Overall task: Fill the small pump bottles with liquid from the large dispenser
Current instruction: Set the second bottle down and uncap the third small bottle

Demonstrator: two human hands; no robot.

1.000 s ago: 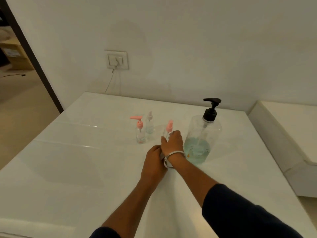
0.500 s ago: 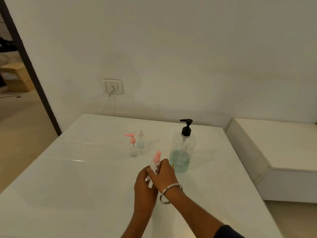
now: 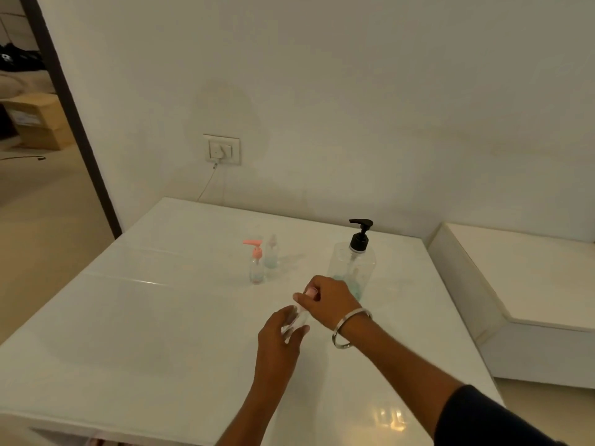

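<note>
Counter: a glossy white counter (image 3: pixel 167 320) that mirrors a ceiling light near its front edge, with a faint seam running across it; it butts against the wall.
Room: plain off-white wall (image 3: pixel 354 107) with a white socket plate (image 3: pixel 222 150) and a thin cable hanging from it; a dark door frame (image 3: pixel 72 117) at 10 o'clock, cardboard boxes (image 3: pixel 35 123) on the floor beyond; a low white ledge (image 3: pixel 521 284) at 3 o'clock.
Held bottle: a small clear plastic pump bottle (image 3: pixel 294 321), cylindrical, with a pink top; it is near the centre of the counter, lifted between both hands, just in front of the dispenser. Its long axis is tilted, with the pink top toward 1 o'clock and the base toward 7 o'clock.
Left hand: the left hand (image 3: pixel 278 338) has its fingers curled around the clear body of the bottle.
Right hand: the right hand (image 3: pixel 325 299), with a metal bangle (image 3: pixel 349 329) on the wrist, pinches the pink top.
Large dispenser: a clear, squarish dispenser (image 3: pixel 354 268) with a black pump, upright, nozzle pointing to 9 o'clock, with blue-green liquid low inside.
Other small bottles: a pink-pump bottle (image 3: pixel 256 263), upright with its nozzle to 9 o'clock, and a pale-capped bottle (image 3: pixel 271 254) close behind it, both at 11 o'clock from the hands.
</note>
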